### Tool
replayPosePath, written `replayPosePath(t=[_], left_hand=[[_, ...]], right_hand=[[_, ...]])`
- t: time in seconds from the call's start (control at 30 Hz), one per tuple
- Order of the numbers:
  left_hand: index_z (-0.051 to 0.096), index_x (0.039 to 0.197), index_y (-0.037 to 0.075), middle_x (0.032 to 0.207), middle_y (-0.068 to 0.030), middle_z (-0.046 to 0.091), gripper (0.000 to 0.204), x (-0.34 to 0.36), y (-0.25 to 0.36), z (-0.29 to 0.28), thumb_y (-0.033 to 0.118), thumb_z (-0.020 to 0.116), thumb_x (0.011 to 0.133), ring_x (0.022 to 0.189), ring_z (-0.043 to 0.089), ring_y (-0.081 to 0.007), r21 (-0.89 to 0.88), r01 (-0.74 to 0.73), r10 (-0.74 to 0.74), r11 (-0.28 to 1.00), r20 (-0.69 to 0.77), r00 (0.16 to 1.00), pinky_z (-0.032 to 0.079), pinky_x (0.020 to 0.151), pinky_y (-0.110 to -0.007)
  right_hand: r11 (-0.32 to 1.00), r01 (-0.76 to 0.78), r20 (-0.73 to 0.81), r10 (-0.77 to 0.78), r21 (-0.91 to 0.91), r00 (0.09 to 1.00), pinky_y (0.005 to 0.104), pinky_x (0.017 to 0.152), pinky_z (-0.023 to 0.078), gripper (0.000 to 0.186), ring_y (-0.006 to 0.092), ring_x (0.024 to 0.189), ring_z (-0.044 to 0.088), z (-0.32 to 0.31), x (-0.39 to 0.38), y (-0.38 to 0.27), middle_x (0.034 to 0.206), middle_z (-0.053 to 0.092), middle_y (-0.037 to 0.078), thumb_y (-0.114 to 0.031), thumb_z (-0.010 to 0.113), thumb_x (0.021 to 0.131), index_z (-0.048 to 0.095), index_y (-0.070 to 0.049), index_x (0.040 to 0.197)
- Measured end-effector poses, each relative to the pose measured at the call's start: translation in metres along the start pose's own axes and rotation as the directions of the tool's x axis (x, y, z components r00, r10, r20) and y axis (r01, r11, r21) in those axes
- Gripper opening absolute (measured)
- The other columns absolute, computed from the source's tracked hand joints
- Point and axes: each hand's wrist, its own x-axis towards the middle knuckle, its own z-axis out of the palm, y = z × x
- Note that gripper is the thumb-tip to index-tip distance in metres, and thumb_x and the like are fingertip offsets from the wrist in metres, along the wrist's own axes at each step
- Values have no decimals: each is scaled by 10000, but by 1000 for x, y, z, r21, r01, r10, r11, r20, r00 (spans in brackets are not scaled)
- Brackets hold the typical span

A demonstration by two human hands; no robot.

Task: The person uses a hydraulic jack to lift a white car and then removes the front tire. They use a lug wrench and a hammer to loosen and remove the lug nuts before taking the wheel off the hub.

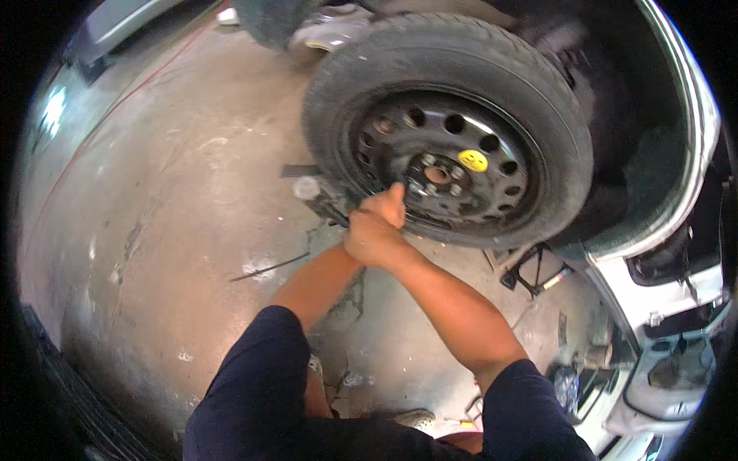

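A black steel wheel (492, 192) with its tyre (446, 54) is at the wheel arch, tilted in my view. A yellow round sticker (473, 160) marks its face, and several wheel nuts or bolts surround the centre hole. My left hand (387, 205) is closed close to the lower left of the hub, its thumb side toward the nuts. Lower down, my right hand (373, 240) is closed and overlaps the left one. A dark tool (337, 218) shows beside my hands; most of it is hidden, so I cannot make out its kind.
The white car body (615, 300) borders the wheel on the right. A black metal stand (534, 273) is below the tyre. On the concrete floor lie a thin rod (269, 267) and a red line (127, 96). Another vehicle (127, 27) is at upper left.
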Motion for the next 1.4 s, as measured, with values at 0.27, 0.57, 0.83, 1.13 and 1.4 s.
replayPosePath(t=[0.27,0.57,0.83,1.13,1.4], left_hand=[[659,1056,46,736,-5,580,451,50,60,79,490,622,990,614,541,-189,-930,-49,28,364,-41,999,464,676,-367],[684,1109,20,632,67,394,477,33,159,90,471,551,1024,522,331,-90,-909,90,-129,-406,155,980,303,573,-285],[629,1070,-31,780,-227,716,366,-44,239,170,307,495,1029,735,728,-379,179,18,38,984,-303,952,574,656,-483],[608,1207,-71,747,-126,734,412,-23,286,164,272,549,987,664,732,-257,780,-261,429,568,-11,903,577,612,-378],[627,1185,-102,766,-142,738,427,-30,306,159,149,603,841,701,732,-230,847,-275,514,455,2,858,565,646,-369]], right_hand=[[657,-129,379,-254,743,890,511,780,496,294,490,907,666,-201,-105,47,903,658,307,-236,602,990,571,38,1093],[749,-490,664,90,446,743,465,665,472,254,377,695,630,-293,-302,230,746,605,218,-266,603,1015,541,-30,1083],[555,-719,664,353,419,659,450,693,496,256,354,710,654,-276,-461,338,755,653,201,-255,601,1010,567,-6,1061],[523,-712,678,304,468,669,448,708,500,256,356,731,664,-305,-511,393,768,656,213,-256,604,1005,574,-5,1048],[570,-682,638,324,459,699,459,711,495,266,386,749,663,-311,-530,402,780,651,233,-259,612,997,571,-1,1051]])
